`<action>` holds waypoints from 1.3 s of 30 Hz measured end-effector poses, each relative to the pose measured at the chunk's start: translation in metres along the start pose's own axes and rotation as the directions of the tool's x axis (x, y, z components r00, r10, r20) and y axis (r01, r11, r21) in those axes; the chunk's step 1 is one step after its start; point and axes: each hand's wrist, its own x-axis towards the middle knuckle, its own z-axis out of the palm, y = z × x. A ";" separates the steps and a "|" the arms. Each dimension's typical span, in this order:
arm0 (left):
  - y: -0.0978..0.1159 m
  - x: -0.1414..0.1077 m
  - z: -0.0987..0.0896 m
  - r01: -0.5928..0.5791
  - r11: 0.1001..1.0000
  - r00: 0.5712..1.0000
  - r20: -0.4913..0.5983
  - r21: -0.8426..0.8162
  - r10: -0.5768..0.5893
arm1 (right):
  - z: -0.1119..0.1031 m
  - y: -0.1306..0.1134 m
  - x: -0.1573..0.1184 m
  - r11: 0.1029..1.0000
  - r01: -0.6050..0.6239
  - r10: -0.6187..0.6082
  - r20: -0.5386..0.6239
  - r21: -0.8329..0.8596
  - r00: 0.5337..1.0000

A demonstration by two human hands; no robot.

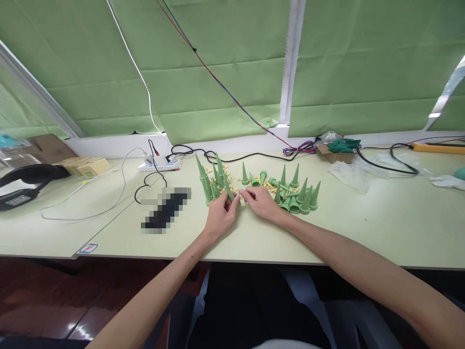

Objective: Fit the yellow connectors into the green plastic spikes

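Observation:
My left hand [221, 213] is closed around a green plastic cone [228, 190], which leans with its tip up and to the left. Close against it, my right hand [260, 201] pinches with thumb and forefinger at the cone's lower end; whatever sits in that pinch is too small to make out. Left of the hands stands a cluster of green cones [202, 172] with small yellow pegs showing among them. More green cones [305, 201], some upright and some lying down, gather to the right. Loose yellow pegs [271, 186] lie in a pile between the groups.
A white power strip [160, 164] with black cables lies at the back left. Black headphones [29, 182] and small yellow boxes [87, 166] are farther left. At the back right are a cardboard box [336, 154] and clear plastic bags [363, 169].

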 end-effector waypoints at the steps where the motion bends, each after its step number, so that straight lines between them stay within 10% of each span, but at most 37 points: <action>1: 0.000 0.000 0.000 0.006 1.000 1.000 -0.007 0.003 -0.006 | -0.001 -0.001 0.000 1.000 -0.008 0.008 -0.002 0.001 1.000; 39: -0.002 0.000 0.000 0.001 1.000 1.000 -0.029 0.020 -0.001 | -0.014 -0.006 0.004 0.999 0.040 -0.044 0.130 0.036 0.991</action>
